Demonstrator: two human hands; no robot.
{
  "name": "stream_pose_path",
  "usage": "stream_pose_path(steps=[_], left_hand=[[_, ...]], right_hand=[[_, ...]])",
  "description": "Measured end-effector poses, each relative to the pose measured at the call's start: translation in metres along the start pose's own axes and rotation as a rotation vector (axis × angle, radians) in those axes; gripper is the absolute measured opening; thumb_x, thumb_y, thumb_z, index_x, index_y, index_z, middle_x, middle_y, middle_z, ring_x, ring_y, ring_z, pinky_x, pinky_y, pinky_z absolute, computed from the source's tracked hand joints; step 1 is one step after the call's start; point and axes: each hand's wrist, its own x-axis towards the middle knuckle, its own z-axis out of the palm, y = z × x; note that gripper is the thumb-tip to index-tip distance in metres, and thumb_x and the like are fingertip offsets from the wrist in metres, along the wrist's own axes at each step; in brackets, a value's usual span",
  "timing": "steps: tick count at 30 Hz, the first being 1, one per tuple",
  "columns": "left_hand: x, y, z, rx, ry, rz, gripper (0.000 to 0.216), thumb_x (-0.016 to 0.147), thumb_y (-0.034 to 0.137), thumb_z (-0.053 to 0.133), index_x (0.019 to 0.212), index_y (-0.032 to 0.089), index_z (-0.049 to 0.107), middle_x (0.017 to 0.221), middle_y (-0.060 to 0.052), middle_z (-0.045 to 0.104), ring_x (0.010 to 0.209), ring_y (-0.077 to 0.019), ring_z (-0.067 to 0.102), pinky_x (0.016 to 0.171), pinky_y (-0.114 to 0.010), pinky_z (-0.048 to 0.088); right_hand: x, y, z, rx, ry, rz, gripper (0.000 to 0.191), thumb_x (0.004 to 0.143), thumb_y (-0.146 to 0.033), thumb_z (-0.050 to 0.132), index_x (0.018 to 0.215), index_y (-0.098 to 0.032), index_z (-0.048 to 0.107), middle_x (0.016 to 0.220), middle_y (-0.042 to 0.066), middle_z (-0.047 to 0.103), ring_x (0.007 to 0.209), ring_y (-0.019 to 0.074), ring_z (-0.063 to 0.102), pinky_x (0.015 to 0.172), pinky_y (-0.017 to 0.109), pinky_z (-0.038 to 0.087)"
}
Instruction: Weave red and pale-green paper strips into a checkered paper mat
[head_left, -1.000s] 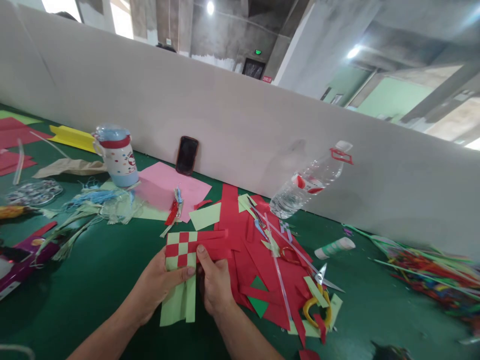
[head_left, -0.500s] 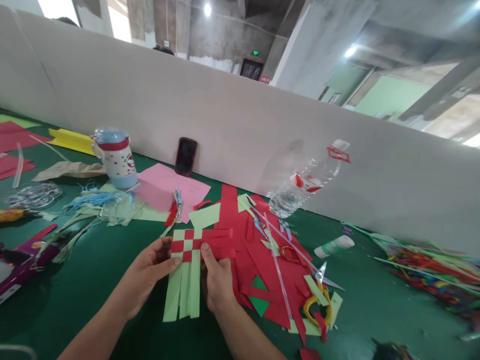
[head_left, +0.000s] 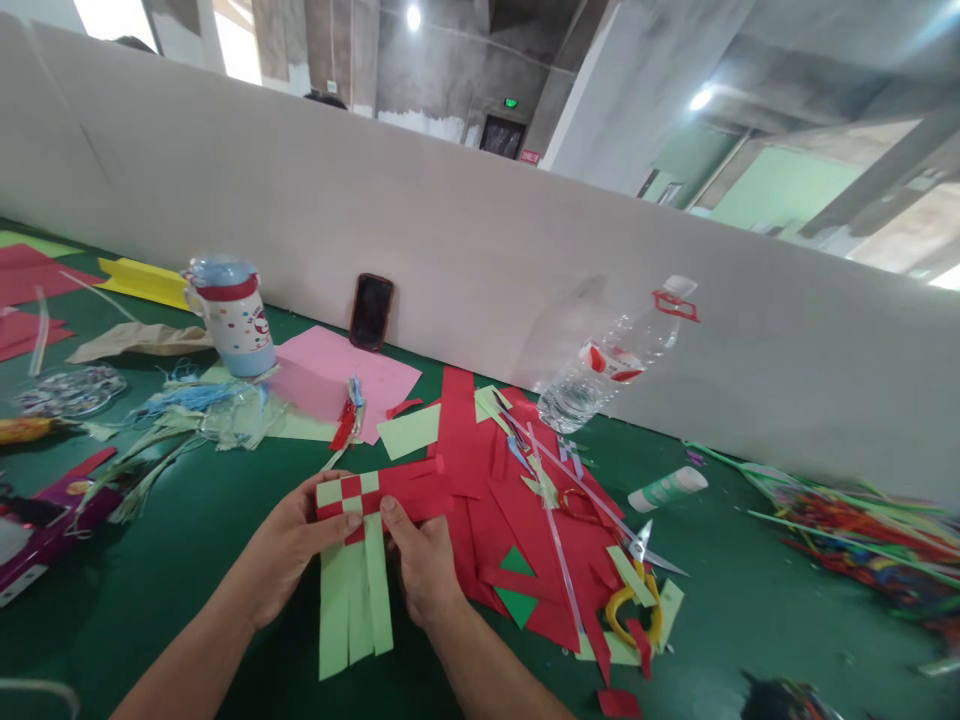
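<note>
Between my two hands is a piece of woven paper (head_left: 357, 590), red and pale green strips crossing in a small checkerboard at its top. The green strips hang loose toward me; the red ones stick out to the right. My left hand (head_left: 292, 550) pinches the checkered left edge, thumb on top and fingers behind. My right hand (head_left: 424, 555) grips the weave at its right side, thumb pressed near the crossing of the strips. Red paper (head_left: 517, 510) lies spread just right of my right hand, with a small green paper piece (head_left: 517, 590) on it.
Yellow-handled scissors (head_left: 637, 600) and a glue stick (head_left: 667, 490) lie to the right. A plastic bottle (head_left: 615, 360) leans on the partition (head_left: 450, 240), and a phone (head_left: 372, 312) stands against it. A cup (head_left: 232, 320), pink paper (head_left: 330, 370) and tassels (head_left: 187, 400) are at left.
The woven paper has shifted slightly left and tilted, and its green strips hang lower and more fanned. Both hands keep hold of it; my right thumb has moved a little left.
</note>
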Motion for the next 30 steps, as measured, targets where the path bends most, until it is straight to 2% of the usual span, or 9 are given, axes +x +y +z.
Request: stream_pose_path(steps=[6,9,14,19,23,30], left_hand=[[0.0,-0.003,-0.001,0.0,-0.002,-0.014,0.059,0.064,0.03,0.087,0.112,0.024,0.054,0.088,-0.001,0.076,0.074,-0.0227,0.073,0.071,-0.037,0.059],[-0.002,0.0,-0.003,0.024,-0.031,-0.021,0.059,0.063,0.03,0.088,0.111,0.023,0.056,0.085,-0.001,0.075,0.072,-0.0207,0.071,0.07,-0.034,0.058],[-0.002,0.009,-0.012,0.084,-0.089,-0.049,0.039,0.071,0.041,0.082,0.099,0.02,0.065,0.085,-0.003,0.076,0.069,-0.0191,0.071,0.068,-0.031,0.057],[-0.002,0.012,-0.018,0.157,-0.15,-0.076,0.032,0.067,0.037,0.085,0.088,0.017,0.071,0.079,-0.004,0.076,0.066,-0.0198,0.069,0.066,-0.031,0.056],[-0.002,0.015,-0.02,0.188,-0.167,-0.068,0.033,0.069,0.042,0.083,0.09,0.018,0.073,0.079,-0.003,0.075,0.07,-0.0189,0.069,0.067,-0.027,0.054],[0.001,0.014,-0.021,0.244,-0.243,-0.132,0.032,0.06,0.037,0.088,0.078,0.016,0.072,0.073,-0.003,0.075,0.065,-0.0187,0.067,0.065,-0.028,0.052]], right_hand=[[0.0,0.0,0.0,-0.035,0.053,0.018,0.051,0.067,-0.06,0.078,0.089,-0.014,0.076,0.073,0.008,0.074,0.067,0.0244,0.069,0.058,0.032,0.056],[0.001,0.0,-0.002,-0.015,0.0,0.045,0.049,0.07,-0.059,0.077,0.09,-0.014,0.076,0.074,0.008,0.074,0.069,0.0256,0.071,0.059,0.034,0.056],[0.002,0.003,-0.006,-0.008,-0.098,0.084,0.047,0.07,-0.055,0.079,0.094,-0.014,0.075,0.079,0.008,0.075,0.07,0.0243,0.071,0.062,0.034,0.056],[0.003,0.006,-0.009,-0.082,-0.153,0.069,0.047,0.07,-0.054,0.079,0.098,-0.016,0.074,0.087,0.007,0.075,0.074,0.0225,0.07,0.065,0.032,0.056],[0.003,0.002,-0.01,-0.172,-0.157,0.048,0.043,0.073,-0.055,0.076,0.089,-0.016,0.074,0.073,0.004,0.072,0.062,0.0188,0.065,0.057,0.029,0.053],[0.001,-0.004,-0.01,-0.236,-0.199,-0.021,0.033,0.073,-0.049,0.078,0.073,-0.017,0.07,0.068,0.001,0.067,0.067,0.0169,0.061,0.061,0.026,0.05]])
